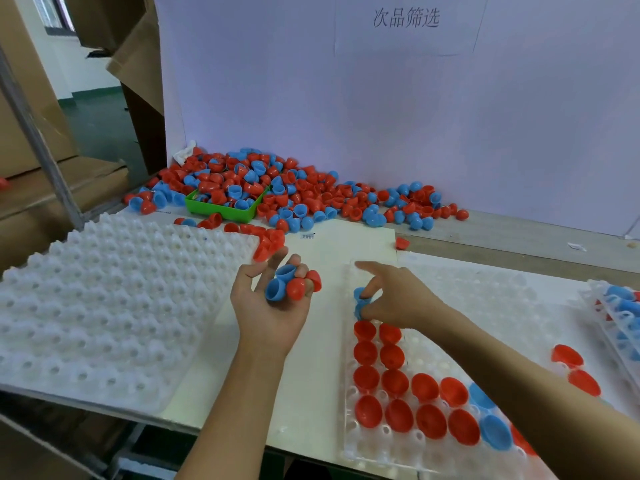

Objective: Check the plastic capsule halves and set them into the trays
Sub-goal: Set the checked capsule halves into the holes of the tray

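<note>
My left hand (268,306) is palm up at the table's middle and holds several capsule halves (289,284), blue and red. My right hand (391,299) pinches a blue capsule half (360,299) just above the far end of the clear tray (367,445). That tray holds rows of red halves (377,372) and a few blue halves (491,417) near my right forearm. A big heap of loose red and blue halves (294,192) lies against the back wall.
A white dimpled tray (104,299) covers the left of the table. A green bin (225,207) sits in the heap. Another tray with blue halves (620,313) is at the far right, with two red halves (575,368) beside it. Cardboard boxes stand at left.
</note>
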